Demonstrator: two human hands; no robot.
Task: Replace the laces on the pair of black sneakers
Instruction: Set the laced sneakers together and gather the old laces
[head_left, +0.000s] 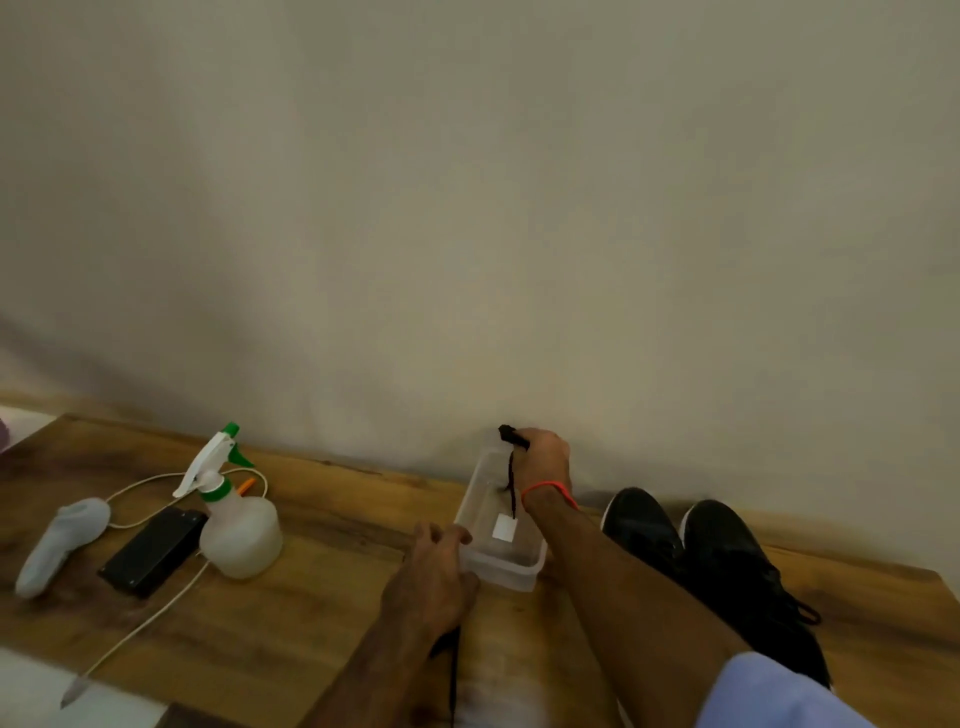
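Two black sneakers (727, 561) stand side by side on the wooden table (322, 525) at the right, toes toward the wall. Left of them sits a clear plastic box (480, 556). My right hand (543, 457) is above the far end of the box, shut on a black lace (511, 478) that dangles down into it. My left hand (434, 577) rests against the box's near left corner, and a dark lace strand (453, 675) hangs below its palm. Whether the left hand grips that strand is unclear.
A white spray bottle with green trim (234, 514) stands at the left. Beside it lie a black rectangular device (153, 551), a grey sock (62, 543) and a white cable (140, 629). The wall runs right behind the table.
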